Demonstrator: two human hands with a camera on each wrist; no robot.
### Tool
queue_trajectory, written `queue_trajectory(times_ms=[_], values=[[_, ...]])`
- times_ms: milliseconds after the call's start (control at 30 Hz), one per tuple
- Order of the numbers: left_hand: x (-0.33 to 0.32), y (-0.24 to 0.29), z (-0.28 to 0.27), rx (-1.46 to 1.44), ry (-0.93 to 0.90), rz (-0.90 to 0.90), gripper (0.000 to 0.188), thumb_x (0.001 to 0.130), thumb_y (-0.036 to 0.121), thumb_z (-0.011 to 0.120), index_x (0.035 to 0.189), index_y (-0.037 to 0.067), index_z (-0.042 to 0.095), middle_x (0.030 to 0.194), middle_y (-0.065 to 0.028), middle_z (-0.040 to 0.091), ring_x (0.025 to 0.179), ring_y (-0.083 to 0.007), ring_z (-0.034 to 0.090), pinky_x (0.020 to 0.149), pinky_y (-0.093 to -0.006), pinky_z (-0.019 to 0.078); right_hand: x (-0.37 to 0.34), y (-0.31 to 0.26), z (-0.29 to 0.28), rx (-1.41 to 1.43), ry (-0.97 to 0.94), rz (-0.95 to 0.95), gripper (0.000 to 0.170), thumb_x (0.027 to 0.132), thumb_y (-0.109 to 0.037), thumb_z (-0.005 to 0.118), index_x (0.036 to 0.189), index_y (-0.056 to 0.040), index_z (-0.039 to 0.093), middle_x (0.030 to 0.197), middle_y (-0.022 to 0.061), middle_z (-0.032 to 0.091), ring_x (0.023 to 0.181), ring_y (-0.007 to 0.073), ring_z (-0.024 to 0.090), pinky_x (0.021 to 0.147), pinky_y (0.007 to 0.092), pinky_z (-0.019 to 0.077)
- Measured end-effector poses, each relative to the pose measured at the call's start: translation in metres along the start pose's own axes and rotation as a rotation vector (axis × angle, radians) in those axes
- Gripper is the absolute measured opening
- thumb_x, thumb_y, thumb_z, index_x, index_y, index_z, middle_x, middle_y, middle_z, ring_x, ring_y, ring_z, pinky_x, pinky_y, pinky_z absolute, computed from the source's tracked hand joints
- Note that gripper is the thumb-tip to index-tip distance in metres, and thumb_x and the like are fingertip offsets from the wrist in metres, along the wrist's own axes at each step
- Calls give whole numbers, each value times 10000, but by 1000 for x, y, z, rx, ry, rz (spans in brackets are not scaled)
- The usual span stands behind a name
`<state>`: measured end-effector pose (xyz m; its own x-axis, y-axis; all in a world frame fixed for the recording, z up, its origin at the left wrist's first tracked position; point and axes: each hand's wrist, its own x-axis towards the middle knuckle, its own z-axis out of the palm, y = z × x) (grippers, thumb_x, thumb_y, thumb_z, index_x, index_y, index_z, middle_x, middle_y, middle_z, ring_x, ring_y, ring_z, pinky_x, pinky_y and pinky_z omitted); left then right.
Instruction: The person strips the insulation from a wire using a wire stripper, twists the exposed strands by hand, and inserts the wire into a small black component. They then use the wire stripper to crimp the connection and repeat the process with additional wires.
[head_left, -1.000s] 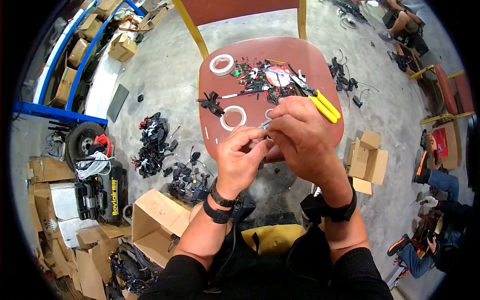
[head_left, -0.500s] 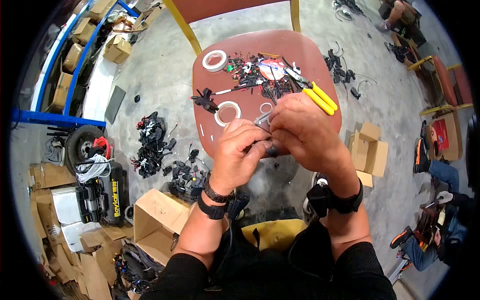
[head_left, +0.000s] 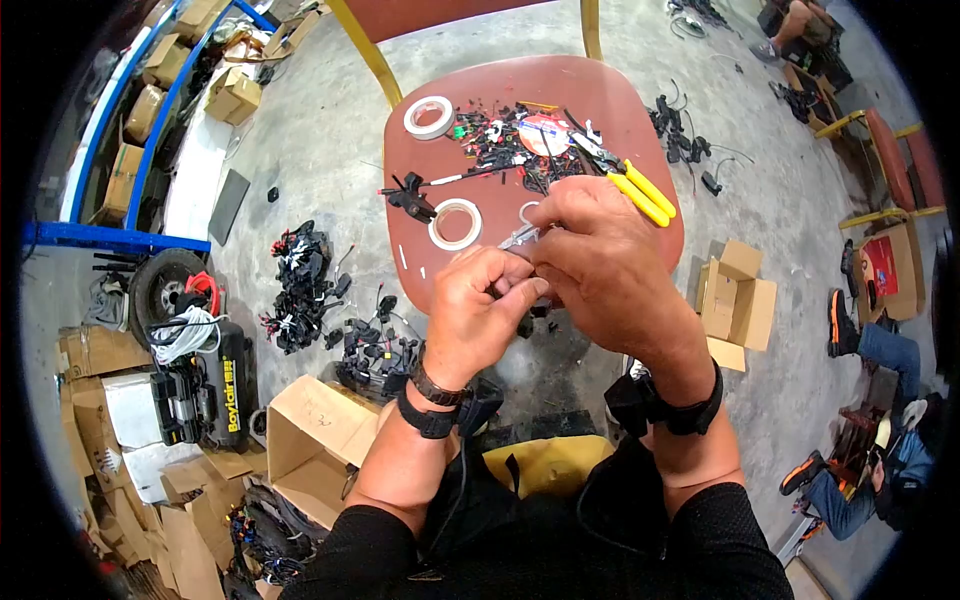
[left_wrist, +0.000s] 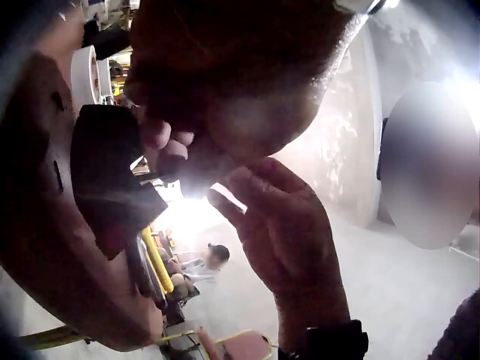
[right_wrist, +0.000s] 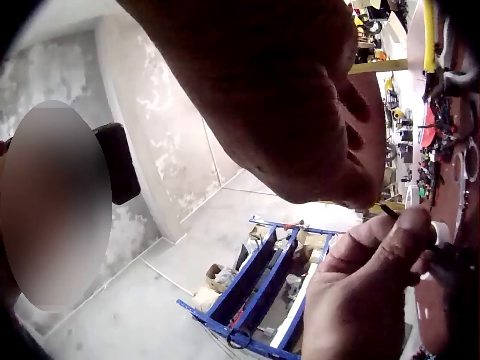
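In the head view my left hand (head_left: pixel 478 305) pinches a small dark piece between thumb and forefinger, over the chair's front edge. The right wrist view shows a thin black wire (right_wrist: pixel 389 212) standing out of that pinch. A black plastic part (left_wrist: pixel 109 176) hangs beside the left fingers in the left wrist view. My right hand (head_left: pixel 615 265) meets the left at the fingertips, its thumb and fingers curled together at the wire; its fingertips hide most of the hold. Scissors (head_left: pixel 518 237) lie on the chair seat (head_left: pixel 425 270), partly under the right hand.
On the seat are two tape rolls (head_left: pixel 455 224), yellow-handled pliers (head_left: pixel 645 195), a black part with a cable (head_left: pixel 410 197) and a heap of small connectors (head_left: pixel 495 140). Black parts (head_left: pixel 300 290) and an open carton (head_left: pixel 735 300) stand on the floor. People sit at the right.
The view has shifted slightly. Both hands stay together, while the dark part under them has turned and dropped lower in view. The right hand has tilted a little toward the left.
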<state>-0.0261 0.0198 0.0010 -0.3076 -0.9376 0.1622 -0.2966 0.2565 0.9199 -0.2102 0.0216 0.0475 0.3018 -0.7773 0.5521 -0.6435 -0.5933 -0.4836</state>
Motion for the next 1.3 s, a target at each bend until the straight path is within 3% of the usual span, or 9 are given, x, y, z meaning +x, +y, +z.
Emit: queue_trajectory(times_ms=[133,267,467,667,967,1067,1167,1233,1300], values=[[0,5,2,-81,0,-64,126,767,0,770,866,11,693,704,-32,598,626,-141,541,598,-276,445,1,0,3,-33,26,-12,49,714,-122,691,737,-86,666,1005,62,609,1054,307,555,853,436,453],[0,4,4,-182,-16,-51,166,781,-4,745,946,10,727,759,-46,645,647,-140,577,607,-257,467,2,-1,-2,-6,-16,27,129,684,-23,738,780,-69,666,1063,46,648,1091,326,566,916,436,454],[4,10,-3,31,-29,99,104,805,-18,723,908,-15,730,842,-73,706,754,-155,632,700,-290,493,3,-2,-1,-14,-12,22,127,684,-13,730,763,-72,649,1072,43,652,1104,333,564,928,444,451],[8,11,-4,142,53,209,103,737,48,773,829,38,728,778,-78,703,766,-249,614,751,-358,461,4,2,1,-18,18,-23,45,715,-69,683,747,-82,655,991,69,601,1028,317,559,875,432,446],[9,3,-1,106,51,199,119,721,51,788,815,40,717,787,-79,702,794,-240,618,748,-345,477,10,5,-6,77,37,-16,103,717,-32,705,790,-54,636,932,82,624,951,311,590,840,411,468],[4,-1,2,-102,33,45,92,777,18,773,838,14,704,808,-52,718,779,-154,629,718,-289,494,8,8,-11,105,36,61,142,743,12,721,852,-22,636,962,103,651,958,319,610,849,399,489],[3,1,-1,-487,-5,-204,74,831,-7,753,879,-35,703,892,-79,733,771,-95,629,680,-227,491,5,12,-13,133,41,94,147,778,41,696,898,-14,633,956,126,652,922,321,624,828,392,498],[5,-1,-7,-488,-58,-233,79,849,3,744,893,-39,692,909,-92,733,763,-90,626,664,-217,488,2,16,-11,152,8,117,166,794,67,673,937,-12,641,963,134,655,913,311,635,826,385,504],[6,-2,-9,-535,-92,-263,79,857,8,737,896,-37,684,910,-101,731,757,-92,627,656,-215,487,0,21,1,270,78,134,209,773,45,673,965,-29,638,933,152,652,876,350,628,800,403,501]])
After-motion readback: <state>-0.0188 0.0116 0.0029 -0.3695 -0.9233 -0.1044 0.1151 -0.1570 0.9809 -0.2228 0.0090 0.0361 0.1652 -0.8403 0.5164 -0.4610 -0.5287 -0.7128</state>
